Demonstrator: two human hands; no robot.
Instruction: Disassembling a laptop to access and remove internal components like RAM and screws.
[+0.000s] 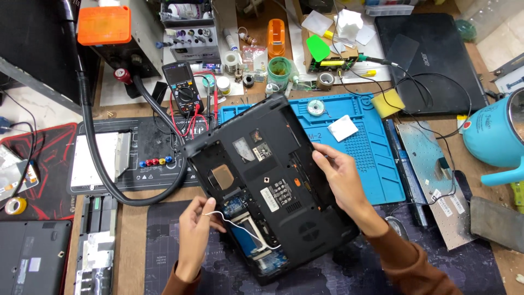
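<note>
A: Where's the laptop (267,180)?
B: Upside down, tilted, over the blue mat (376,164). Right hand (341,177) grips its edge.
A: Left hand (196,232)?
B: Closed, seemingly pinching a white wire (240,226) from the open bay

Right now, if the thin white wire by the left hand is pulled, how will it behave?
The white wire is probably floppy: it curves loosely from the left hand into the open bay of the laptop base. It looks very thin, so likely light and fragile. Its far end seems attached inside, so a hard pull may strain it.
</note>
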